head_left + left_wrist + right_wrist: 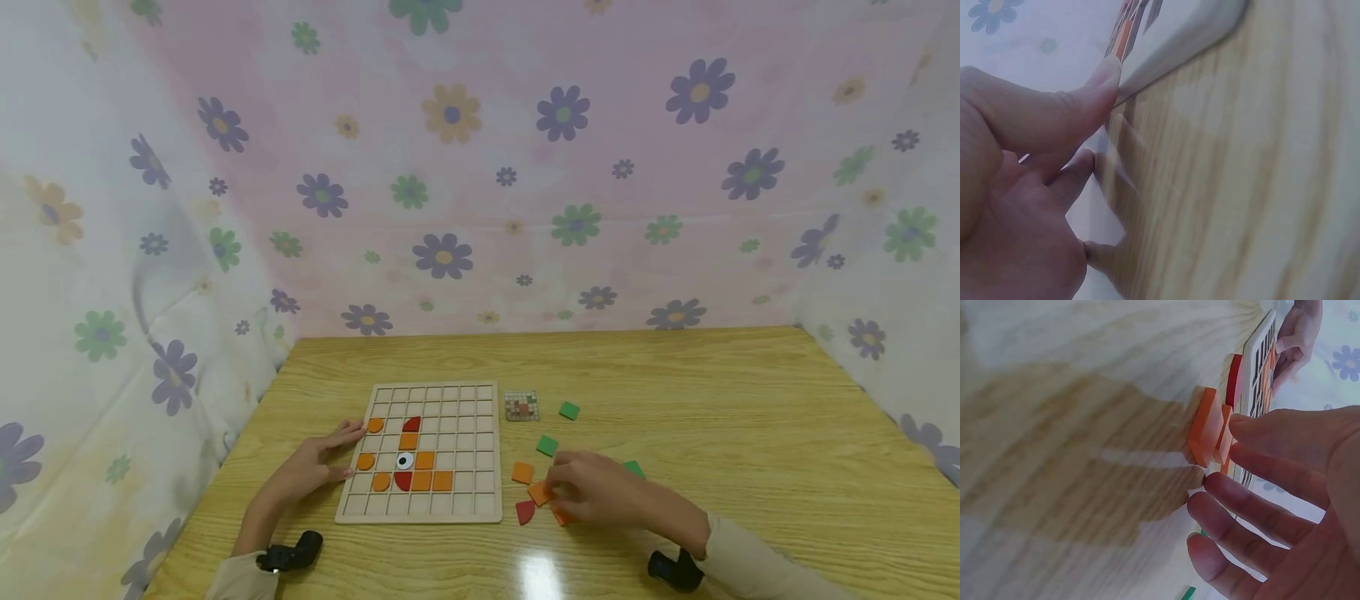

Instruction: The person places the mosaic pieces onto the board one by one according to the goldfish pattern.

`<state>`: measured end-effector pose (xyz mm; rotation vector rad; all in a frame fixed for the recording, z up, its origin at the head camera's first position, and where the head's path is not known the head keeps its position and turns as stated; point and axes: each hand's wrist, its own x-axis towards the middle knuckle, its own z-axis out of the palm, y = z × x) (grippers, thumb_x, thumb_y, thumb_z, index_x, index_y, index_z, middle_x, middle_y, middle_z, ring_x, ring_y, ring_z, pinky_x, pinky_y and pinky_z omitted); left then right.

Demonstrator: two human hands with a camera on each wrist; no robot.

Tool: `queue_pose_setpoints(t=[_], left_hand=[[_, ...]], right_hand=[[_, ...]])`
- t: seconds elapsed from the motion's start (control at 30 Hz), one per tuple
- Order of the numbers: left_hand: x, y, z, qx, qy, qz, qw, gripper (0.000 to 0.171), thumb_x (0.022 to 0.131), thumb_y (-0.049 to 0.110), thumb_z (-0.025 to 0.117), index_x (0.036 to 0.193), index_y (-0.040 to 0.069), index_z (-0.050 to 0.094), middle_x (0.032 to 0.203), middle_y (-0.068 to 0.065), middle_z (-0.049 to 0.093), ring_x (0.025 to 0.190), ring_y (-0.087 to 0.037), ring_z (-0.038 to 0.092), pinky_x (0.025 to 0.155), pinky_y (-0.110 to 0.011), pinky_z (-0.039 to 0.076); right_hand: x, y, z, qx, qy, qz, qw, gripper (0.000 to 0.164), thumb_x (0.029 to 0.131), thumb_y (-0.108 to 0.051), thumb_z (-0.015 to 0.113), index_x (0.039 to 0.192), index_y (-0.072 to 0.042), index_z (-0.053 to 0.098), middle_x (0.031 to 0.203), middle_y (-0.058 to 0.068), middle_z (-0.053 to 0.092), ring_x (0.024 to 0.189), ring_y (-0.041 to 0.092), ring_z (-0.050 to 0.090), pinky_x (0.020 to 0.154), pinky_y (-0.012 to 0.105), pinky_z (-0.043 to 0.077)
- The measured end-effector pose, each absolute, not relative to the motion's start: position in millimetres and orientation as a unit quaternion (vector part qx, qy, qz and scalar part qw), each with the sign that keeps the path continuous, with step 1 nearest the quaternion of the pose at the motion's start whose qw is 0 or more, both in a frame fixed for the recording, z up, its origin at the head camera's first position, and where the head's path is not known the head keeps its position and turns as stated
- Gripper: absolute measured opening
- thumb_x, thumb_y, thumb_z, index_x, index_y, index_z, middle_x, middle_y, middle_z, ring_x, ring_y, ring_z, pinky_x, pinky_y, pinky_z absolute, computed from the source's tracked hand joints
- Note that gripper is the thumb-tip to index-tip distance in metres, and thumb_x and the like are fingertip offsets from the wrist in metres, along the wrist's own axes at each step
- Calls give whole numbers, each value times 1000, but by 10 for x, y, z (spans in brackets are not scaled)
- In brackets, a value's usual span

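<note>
Colored pieces point(442, 481) in gridded board point(468, 417)

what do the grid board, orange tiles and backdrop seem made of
Grid board: probably wood, matte, from its pale beige, unpainted-looking rim.
Orange tiles: smooth, painted wood or plastic perhaps; even colour, edges included.
Backdrop: likely matte printed fabric, given the soft folds at left.

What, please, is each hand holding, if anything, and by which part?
The left hand touches the board at its left edge; whether the right hand, at an orange tile, grips it cannot be told.
</note>
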<state>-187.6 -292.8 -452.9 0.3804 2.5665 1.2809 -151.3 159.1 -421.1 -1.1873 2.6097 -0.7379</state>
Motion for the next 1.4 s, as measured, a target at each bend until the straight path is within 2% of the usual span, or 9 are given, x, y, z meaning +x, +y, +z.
queue_pose_setpoints(t=[0.2,0.43,0.57,0.73,0.93,1.33,1.4], left_hand=[[-1863,-2932,-4538,126,876,448,123,63,80,7,72,139,6,49,151,-10,31,143,-34,9,109,-60,11],[-1858,-2946,-4530,125,882,440,116,62,81,7,71,139,8,49,151,-10,31,143,-34,10,109,-60,11],[-1851,-2949,-4525,126,883,438,113,62,81,7,71,139,7,49,151,-10,31,142,-34,11,109,-60,12],[-1856,-2930,-4524,131,884,435,114,62,82,8,71,139,6,48,151,-10,31,142,-34,11,109,-59,12],[-1874,-2917,-4511,129,885,434,112,61,83,7,70,140,7,47,152,-10,30,142,-34,11,109,-59,10],[-1852,-2904,-4503,155,887,424,98,62,81,7,70,139,3,48,150,-15,32,140,-39,14,107,-61,15],[-1851,-2907,-4509,147,883,434,103,63,80,5,71,139,4,48,150,-13,32,141,-36,13,108,-59,15]], right_hand=[[-1463,1639,-4240,-394,877,-249,112,13,85,-19,71,98,-20,71,94,-12,55,76,-1,48,64,21,46],[-1397,1686,-4282,-424,853,-281,112,19,81,-9,73,96,-19,70,97,-11,55,81,-1,50,68,20,47],[-1374,1675,-4316,-438,840,-302,107,19,80,-2,72,91,-17,70,92,-11,56,77,-2,50,65,18,48],[-1333,1641,-4333,-428,846,-306,92,18,79,-2,73,86,-17,68,86,-12,54,71,-1,48,60,16,46],[-1328,1586,-4324,-409,862,-286,84,17,79,-1,72,85,-17,68,82,-12,53,67,-1,46,57,15,44],[-1348,1532,-4274,-415,865,-271,79,18,76,-2,71,83,-18,66,78,-13,49,63,0,42,53,16,41],[-1361,1513,-4253,-421,862,-272,71,17,76,-2,70,82,-17,67,77,-12,49,63,-1,41,53,15,41]])
